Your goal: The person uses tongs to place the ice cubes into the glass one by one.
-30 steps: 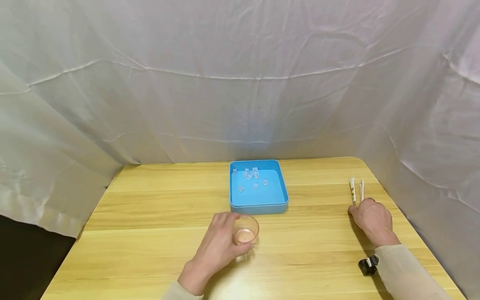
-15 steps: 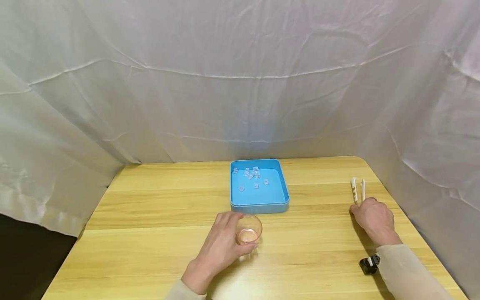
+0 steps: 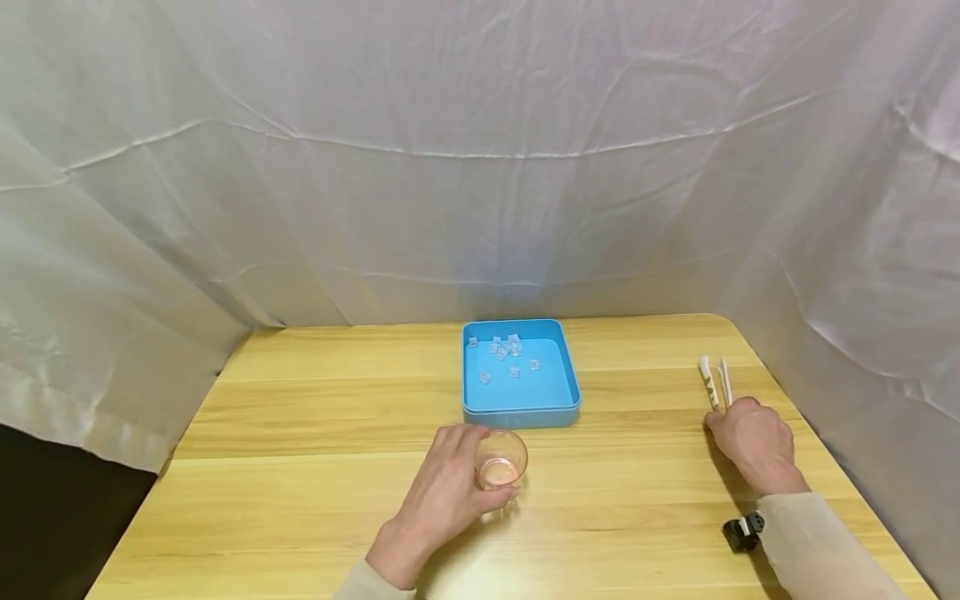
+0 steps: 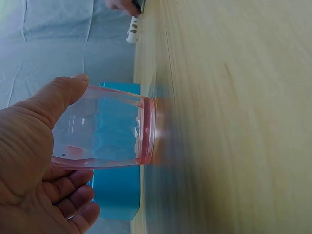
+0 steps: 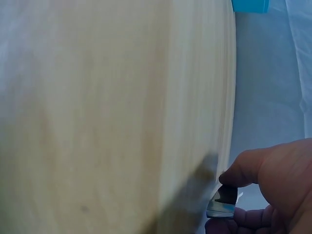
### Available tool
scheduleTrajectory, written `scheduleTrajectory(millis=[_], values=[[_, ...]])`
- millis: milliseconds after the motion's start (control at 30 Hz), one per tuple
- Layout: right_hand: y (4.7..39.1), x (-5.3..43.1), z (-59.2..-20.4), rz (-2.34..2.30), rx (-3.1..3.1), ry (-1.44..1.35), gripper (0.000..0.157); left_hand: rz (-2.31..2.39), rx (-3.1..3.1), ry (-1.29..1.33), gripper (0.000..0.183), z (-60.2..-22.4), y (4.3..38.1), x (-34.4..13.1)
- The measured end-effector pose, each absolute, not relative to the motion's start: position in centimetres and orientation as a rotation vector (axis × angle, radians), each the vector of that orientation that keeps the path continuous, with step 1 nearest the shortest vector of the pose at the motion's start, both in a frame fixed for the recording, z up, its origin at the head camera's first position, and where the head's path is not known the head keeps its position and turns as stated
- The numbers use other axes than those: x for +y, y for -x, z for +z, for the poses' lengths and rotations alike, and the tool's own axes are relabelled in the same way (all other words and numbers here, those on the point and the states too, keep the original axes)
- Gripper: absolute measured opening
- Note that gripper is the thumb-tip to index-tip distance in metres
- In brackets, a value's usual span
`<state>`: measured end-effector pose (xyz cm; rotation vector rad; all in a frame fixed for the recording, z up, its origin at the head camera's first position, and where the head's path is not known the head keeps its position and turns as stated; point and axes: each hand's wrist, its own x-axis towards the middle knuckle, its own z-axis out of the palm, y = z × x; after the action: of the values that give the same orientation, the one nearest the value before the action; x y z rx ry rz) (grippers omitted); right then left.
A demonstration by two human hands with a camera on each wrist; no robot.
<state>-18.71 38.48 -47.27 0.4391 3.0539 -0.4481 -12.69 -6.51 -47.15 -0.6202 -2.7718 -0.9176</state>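
Observation:
My left hand (image 3: 442, 483) grips the side of a clear pinkish cup (image 3: 504, 457). The left wrist view shows the cup (image 4: 105, 129) upright, its base at the wooden table, with the thumb on one side. Over at the right, my right hand (image 3: 753, 440) holds a pair of tongs (image 3: 708, 385) near their rear end. Their two white-tipped arms point away from me and stand slightly apart. In the right wrist view, thumb and fingers pinch the shiny metal end of the tongs (image 5: 222, 207).
Just beyond the cup sits a shallow blue tray (image 3: 521, 418). Several clear cubes (image 3: 514, 347) lie in it, mostly toward the back left. Grey cloth (image 3: 375, 217) hangs behind the table (image 3: 322, 425) and along both sides.
My left hand has shifted slightly to the right with the cup. The right hand has moved a little to the right, and the tongs now slant slightly more to the left.

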Motion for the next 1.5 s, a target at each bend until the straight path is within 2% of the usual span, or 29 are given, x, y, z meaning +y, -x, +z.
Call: scheduleTrajectory(millis=[833, 1200, 1500], values=[[18.6, 38.0, -45.7, -0.491, 3.029, -0.517, 0.039, -0.57, -2.794, 0.685, 0.079, -46.0, 13.1, -6.9], [18.8, 37.9, -45.7, -0.461, 3.041, -0.566, 0.051, -0.642, -2.812, 0.673, 0.078, -46.2, 13.0, -6.9], [18.7, 37.6, -45.8, -0.45, 3.092, -0.548, 0.042, -0.661, -2.824, 0.667, 0.078, -46.3, 13.1, -6.9]])
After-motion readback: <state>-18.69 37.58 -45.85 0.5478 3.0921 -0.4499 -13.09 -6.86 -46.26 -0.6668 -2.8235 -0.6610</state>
